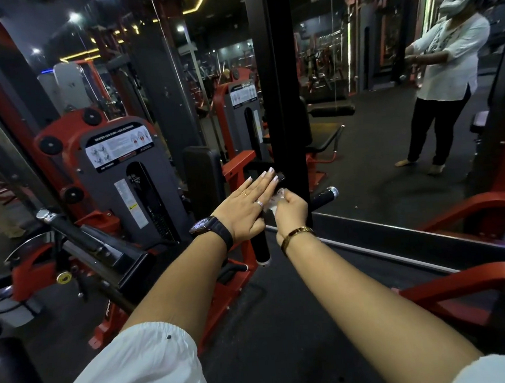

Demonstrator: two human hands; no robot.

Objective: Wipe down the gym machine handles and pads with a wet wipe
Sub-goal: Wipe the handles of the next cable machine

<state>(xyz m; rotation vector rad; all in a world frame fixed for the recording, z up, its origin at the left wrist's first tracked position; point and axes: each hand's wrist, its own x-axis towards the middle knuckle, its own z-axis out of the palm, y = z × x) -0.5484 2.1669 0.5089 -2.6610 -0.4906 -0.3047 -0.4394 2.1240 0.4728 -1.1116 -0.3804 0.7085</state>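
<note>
Our left hand (244,204) is lying flat, fingers straight, on the handle (261,248); our right hand (291,213) is pinching the wipe (277,198) beside it.

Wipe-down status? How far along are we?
Done: nothing provable; no surface shows a visible wiped mark. In hand: the right hand pinches the wet wipe against the black handle, with the left hand lying flat on it. Left: the chrome-capped handle at far left and the black pad, neither touched now.
</note>
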